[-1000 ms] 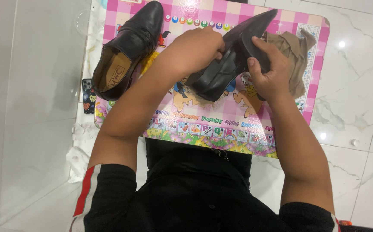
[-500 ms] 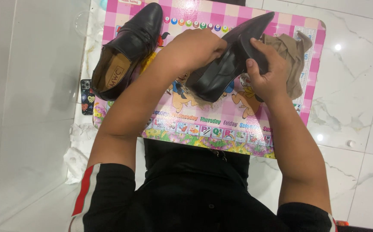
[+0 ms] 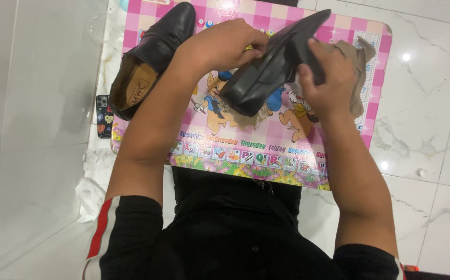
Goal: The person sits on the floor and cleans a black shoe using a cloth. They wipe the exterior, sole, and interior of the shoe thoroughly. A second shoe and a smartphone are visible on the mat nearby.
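My left hand (image 3: 225, 46) stays clamped on the black shoe (image 3: 266, 67), tilted above the pink tabletop (image 3: 339, 150); right hand (image 3: 326, 78) has slid the tan cloth (image 3: 360, 62) slightly along its sole. Second shoe (image 3: 152, 57) lies unmoved, left

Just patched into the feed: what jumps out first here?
A black shoe held tilted above the middle of a pink cartoon mat, left hand on its top, right hand pressing a tan cloth against it. Its mate lies on the mat's left edge.
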